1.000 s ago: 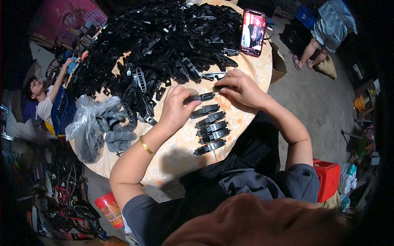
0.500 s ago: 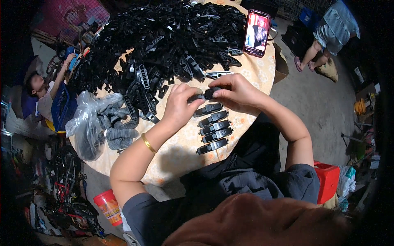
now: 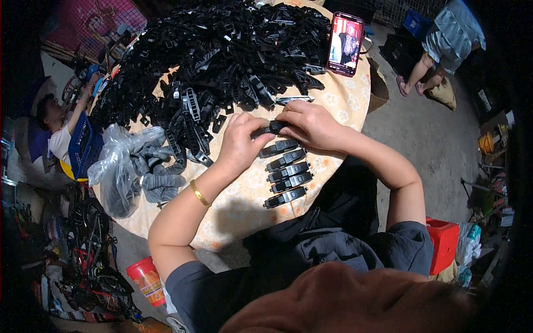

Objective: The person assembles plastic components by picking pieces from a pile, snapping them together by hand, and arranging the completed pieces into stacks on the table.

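1. Far left, beyond the table edge: a second person [image 3: 55, 133] low beside a blue crate [image 3: 83, 145], one arm raised toward the table.
2. Left part of the round table [image 3: 233, 213], which has a pale patterned cover: a clear plastic bag [image 3: 114, 172] with grey gloves [image 3: 161, 172] lying against it.
3. Behind these, filling the far half of the table: a large heap of black plastic parts [image 3: 222, 55].
4. Left hand [image 3: 240, 143], gold bangle [image 3: 199, 193] on its wrist: fingers curled, pinching the left end of a small black plastic piece [image 3: 273, 127].
5. That piece is held just above the table, between both hands, at the near edge of the heap.
6. Just below it: a row of finished black pieces [image 3: 286, 173], five lying side by side on the cloth, near the person's body.
7. Right hand [image 3: 311, 125]: fingers closed over the right end of the same piece.
8. Far right of the tabletop: a phone [image 3: 345, 44], propped up, screen lit.
9. Past the table at upper right: another person's legs [image 3: 422, 64], in sandals, on the concrete floor.
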Demonstrator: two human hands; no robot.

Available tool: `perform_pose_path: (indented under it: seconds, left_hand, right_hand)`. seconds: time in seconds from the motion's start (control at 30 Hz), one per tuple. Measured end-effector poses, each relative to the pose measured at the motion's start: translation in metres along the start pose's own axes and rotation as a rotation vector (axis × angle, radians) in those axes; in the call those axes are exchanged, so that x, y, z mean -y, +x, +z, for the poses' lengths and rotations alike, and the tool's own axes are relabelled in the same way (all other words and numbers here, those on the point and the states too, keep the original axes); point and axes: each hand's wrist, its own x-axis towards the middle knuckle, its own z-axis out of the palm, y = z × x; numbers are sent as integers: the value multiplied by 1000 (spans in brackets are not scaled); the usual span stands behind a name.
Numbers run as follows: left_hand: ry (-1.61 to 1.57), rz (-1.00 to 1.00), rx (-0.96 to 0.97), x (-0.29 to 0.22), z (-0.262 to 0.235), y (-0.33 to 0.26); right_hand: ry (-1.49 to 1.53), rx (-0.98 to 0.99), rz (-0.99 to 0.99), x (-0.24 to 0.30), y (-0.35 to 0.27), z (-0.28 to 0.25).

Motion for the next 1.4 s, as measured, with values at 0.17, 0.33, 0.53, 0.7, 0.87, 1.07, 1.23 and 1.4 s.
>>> perform_pose_path:
  seconds: [0.17, 0.33, 0.53, 0.7, 0.87, 1.07, 1.23, 1.4]
  left_hand:
    - [-3, 23, -11, 0, 0, 0]
    - [-7, -36, -27, -3, 0, 0]
    - [-89, -61, -5, 6, 5, 0]
    - [-152, -89, -5, 2, 9, -1]
    - [-136, 107, 141, 5, -2, 1]
    - [300, 171, -251, 7, -41, 13]
    - [929, -190, -299, 28, -70, 17]
    - [754, -241, -244, 34, -73, 15]
  right_hand:
    - [-63, 33, 3, 1, -2, -8]
    - [-99, 74, 31, -5, -7, -20]
    - [7, 88, -47, -2, 6, -10]
    - [33, 100, -70, -5, 9, -3]
    - [261, 129, -32, -12, -2, -3]
    - [205, -192, -94, -20, 2, -3]
    - [-132, -352, 44, -38, 18, -7]
    - [-352, -134, 132, -41, 51, 7]
